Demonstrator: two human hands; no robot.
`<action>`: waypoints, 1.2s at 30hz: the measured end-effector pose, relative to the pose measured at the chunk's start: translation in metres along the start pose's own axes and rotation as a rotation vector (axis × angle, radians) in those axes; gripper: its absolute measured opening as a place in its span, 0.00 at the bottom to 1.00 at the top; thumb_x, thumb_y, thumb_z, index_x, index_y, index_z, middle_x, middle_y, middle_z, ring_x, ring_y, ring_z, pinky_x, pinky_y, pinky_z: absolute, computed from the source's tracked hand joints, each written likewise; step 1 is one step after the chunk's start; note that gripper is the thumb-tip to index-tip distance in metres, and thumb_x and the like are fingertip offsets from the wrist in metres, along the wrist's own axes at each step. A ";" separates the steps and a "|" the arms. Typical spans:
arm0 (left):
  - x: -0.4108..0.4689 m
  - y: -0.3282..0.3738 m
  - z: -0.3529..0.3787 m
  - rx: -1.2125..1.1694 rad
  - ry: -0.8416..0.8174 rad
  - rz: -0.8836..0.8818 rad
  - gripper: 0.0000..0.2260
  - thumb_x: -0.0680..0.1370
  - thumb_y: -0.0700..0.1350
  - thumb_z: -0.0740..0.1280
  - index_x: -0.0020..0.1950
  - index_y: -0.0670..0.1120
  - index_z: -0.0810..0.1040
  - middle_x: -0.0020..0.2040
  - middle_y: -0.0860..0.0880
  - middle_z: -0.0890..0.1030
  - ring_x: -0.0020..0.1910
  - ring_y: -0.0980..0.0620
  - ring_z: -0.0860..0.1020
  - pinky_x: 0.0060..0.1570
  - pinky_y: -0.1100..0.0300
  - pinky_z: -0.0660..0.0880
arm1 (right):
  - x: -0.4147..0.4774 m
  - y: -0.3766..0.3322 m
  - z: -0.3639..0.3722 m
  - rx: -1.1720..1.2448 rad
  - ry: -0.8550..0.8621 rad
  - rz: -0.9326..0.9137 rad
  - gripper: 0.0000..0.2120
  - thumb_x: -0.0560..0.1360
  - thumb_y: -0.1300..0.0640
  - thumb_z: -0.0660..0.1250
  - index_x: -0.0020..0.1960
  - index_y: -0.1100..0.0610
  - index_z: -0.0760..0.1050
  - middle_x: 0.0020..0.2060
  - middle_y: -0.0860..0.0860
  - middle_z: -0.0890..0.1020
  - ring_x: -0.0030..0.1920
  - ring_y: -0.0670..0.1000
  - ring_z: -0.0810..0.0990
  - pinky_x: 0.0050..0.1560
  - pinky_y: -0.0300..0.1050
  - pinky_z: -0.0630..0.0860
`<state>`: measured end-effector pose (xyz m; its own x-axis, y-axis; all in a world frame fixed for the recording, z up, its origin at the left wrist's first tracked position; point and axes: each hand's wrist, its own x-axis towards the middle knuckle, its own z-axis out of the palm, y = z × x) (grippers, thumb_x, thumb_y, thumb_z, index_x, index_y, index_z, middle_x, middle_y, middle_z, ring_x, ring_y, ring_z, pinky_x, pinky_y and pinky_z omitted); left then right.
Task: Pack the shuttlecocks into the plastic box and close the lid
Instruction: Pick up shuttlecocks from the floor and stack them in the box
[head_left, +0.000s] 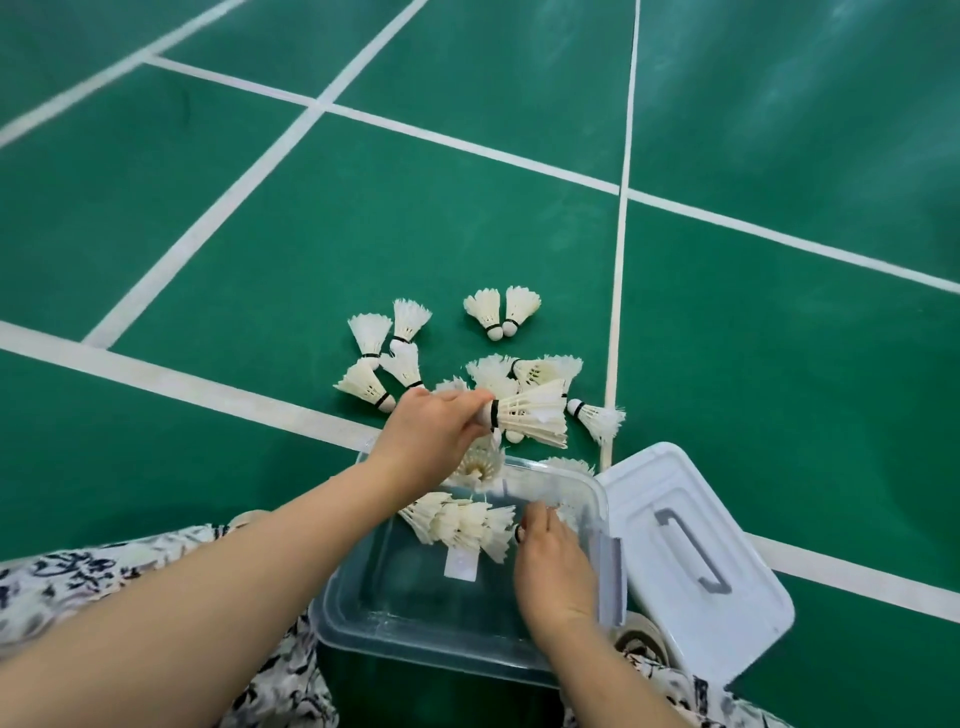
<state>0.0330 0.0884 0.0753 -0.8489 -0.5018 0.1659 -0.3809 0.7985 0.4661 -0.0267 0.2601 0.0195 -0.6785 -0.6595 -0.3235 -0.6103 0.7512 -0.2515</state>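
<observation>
Packing up on a green badminton court (753, 338): a person's left hand (434, 434) reaches past the far rim of the clear plastic box (332, 621). Its fingers and thumb are wrapped round the cork end of a white shuttlecock (530, 415). The shuttlecock is held roughly level, its feather skirt pointing right, just above the loose shuttlecocks (387, 358) scattered on the floor beyond the box. The bare left forearm stretches in a long diagonal from the lower left corner, crossing the box's near-left corner.

The right hand (553, 566) is down inside the box, back of the hand up, wrist bent over the near rim. Its fingers are curled on a second shuttlecock (567, 513) that lies against the right-hand wall; a black band shows by the thumb.

The box sits open on the floor directly before the person, with a cluster of packed shuttlecocks (462, 525) lying on their sides at its far end. The white lid (727, 613), with its grey handle facing up, lies just beside the box on the right, against its side. A black-and-white patterned garment (78, 577) fills the lower left. White court lines (208, 395) cross the floor.
</observation>
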 end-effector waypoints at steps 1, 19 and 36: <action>-0.001 0.000 -0.001 0.002 -0.003 -0.001 0.11 0.79 0.46 0.60 0.59 0.46 0.75 0.49 0.50 0.82 0.49 0.48 0.78 0.46 0.59 0.60 | 0.001 0.000 0.002 0.009 -0.008 0.016 0.19 0.76 0.67 0.52 0.65 0.55 0.64 0.62 0.51 0.74 0.61 0.53 0.74 0.54 0.45 0.72; -0.012 -0.001 0.002 -0.001 -0.067 -0.009 0.08 0.79 0.46 0.60 0.56 0.47 0.76 0.47 0.51 0.82 0.47 0.48 0.76 0.42 0.58 0.57 | 0.027 0.005 0.027 0.690 -0.080 0.291 0.17 0.75 0.70 0.58 0.36 0.50 0.60 0.32 0.49 0.71 0.31 0.46 0.67 0.28 0.35 0.63; -0.053 0.006 -0.021 0.083 -0.346 -0.120 0.08 0.78 0.46 0.62 0.55 0.45 0.76 0.52 0.47 0.81 0.52 0.47 0.78 0.47 0.57 0.70 | -0.019 -0.027 -0.064 0.850 0.087 -0.079 0.10 0.74 0.53 0.67 0.35 0.52 0.73 0.32 0.46 0.73 0.35 0.46 0.70 0.38 0.41 0.67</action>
<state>0.0833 0.1125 0.0876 -0.8644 -0.4630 -0.1962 -0.5020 0.7721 0.3897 -0.0235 0.2506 0.0913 -0.6968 -0.6847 -0.2139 -0.1671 0.4449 -0.8798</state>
